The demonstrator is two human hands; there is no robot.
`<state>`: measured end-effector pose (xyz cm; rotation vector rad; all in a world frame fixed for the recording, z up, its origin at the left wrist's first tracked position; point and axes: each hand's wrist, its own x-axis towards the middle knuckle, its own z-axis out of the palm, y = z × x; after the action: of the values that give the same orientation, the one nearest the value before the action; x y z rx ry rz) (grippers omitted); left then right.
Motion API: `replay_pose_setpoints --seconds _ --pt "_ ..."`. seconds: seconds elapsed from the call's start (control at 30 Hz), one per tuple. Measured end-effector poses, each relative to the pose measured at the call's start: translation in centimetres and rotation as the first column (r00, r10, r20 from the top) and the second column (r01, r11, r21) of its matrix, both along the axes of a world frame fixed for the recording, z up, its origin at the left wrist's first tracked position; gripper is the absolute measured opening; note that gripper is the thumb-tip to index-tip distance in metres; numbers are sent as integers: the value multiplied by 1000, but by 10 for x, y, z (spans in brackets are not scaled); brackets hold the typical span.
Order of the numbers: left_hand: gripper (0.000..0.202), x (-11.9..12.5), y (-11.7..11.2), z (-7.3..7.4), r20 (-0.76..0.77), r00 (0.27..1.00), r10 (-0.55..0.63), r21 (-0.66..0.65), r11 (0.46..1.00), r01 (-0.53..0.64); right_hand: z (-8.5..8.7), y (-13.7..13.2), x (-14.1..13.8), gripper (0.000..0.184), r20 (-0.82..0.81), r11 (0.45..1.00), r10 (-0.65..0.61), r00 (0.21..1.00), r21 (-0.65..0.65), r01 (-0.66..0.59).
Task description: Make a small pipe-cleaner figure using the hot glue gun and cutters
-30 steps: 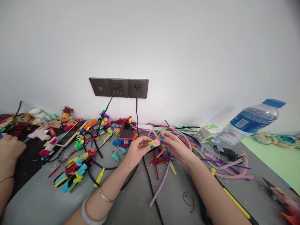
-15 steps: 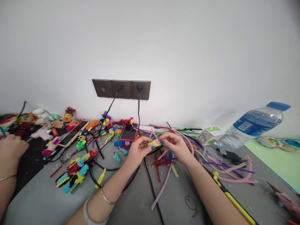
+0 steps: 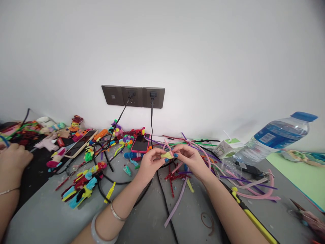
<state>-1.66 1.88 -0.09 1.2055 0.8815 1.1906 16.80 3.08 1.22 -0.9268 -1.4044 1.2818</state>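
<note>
Between both hands is a small piece of yellow and pink pipe cleaner (image 3: 167, 156), raised above the grey table (image 3: 142, 220). My left hand (image 3: 149, 166) pinches its yellow part between thumb and fingers. At the pink end, the thumb and fingertips of my right hand (image 3: 190, 158) are closed on the same piece. Just beneath the hands lie a red tinsel pipe cleaner shape (image 3: 175, 176) and a long light purple pipe cleaner (image 3: 177, 203). The inner side of the held piece is hidden by my fingers.
A co-worker's hand (image 3: 12, 162) is at the far left. Pipe cleaner figures (image 3: 81, 186), a pink-cased phone (image 3: 140, 143) and black cables (image 3: 162, 193) cover the left and middle. To the right are a drink carton (image 3: 228, 147), water bottle (image 3: 279, 135), glue gun (image 3: 251, 217) and scissors (image 3: 304, 213).
The view has shifted slightly. Both hands stay on the piece, with my right fingertips a little changed in position at its pink end.
</note>
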Motion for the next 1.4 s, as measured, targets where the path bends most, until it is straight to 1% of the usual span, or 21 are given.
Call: replay_pose_setpoints --seconds 0.3,0.57,1.03,1.3,1.4 --pt "24 1 1 -3 15 1000 12 0 1000 -12 2 1 -1 30 13 999 8 1000 36 -9" --pt "23 1 2 -2 21 1000 11 32 999 -12 0 1 -1 24 0 998 10 1000 65 -10" --pt "22 0 2 -7 28 999 17 30 999 -18 -1 1 0 28 57 997 6 998 81 -11" --pt "22 1 2 -5 30 999 12 35 999 -13 1 1 -1 30 68 995 -6 998 96 -1" --pt "22 0 2 -6 25 1000 18 38 999 -19 -1 2 1 29 45 995 -32 998 99 28"
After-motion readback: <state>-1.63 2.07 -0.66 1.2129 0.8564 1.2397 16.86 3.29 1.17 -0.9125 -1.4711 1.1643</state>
